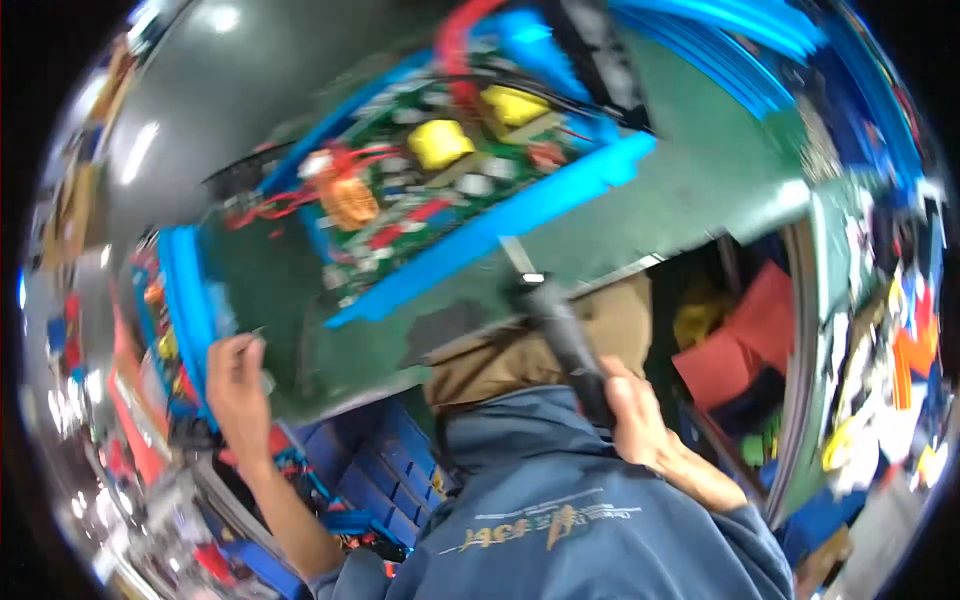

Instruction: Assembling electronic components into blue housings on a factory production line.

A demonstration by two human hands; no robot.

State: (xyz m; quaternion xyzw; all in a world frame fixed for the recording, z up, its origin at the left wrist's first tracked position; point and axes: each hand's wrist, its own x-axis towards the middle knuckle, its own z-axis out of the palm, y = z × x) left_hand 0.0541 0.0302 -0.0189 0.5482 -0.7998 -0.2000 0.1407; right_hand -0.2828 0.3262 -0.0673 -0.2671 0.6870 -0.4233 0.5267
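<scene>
My right hand (638, 415) is wrapped round the black handle of an electric screwdriver (562, 335). Its pale tip points up and left, just short of the near wall of a blue housing (490, 240). Inside that open housing lies a green circuit board (410, 205) with yellow transformers (440, 144), a copper coil (347, 198) and red wires. Off to the left, my left hand (238, 390) hovers by the bench edge with thumb and fingertips pinched together. Whatever they may hold is too small and blurred to name.
The housing rests on a green bench top (700, 195). Long blue strips (720, 55) are stacked at the far right, and another blue housing (185, 300) stands on the left. Below are blue bins (385, 470) and red sheets (740, 340). A dark patch (440, 330) marks the near edge.
</scene>
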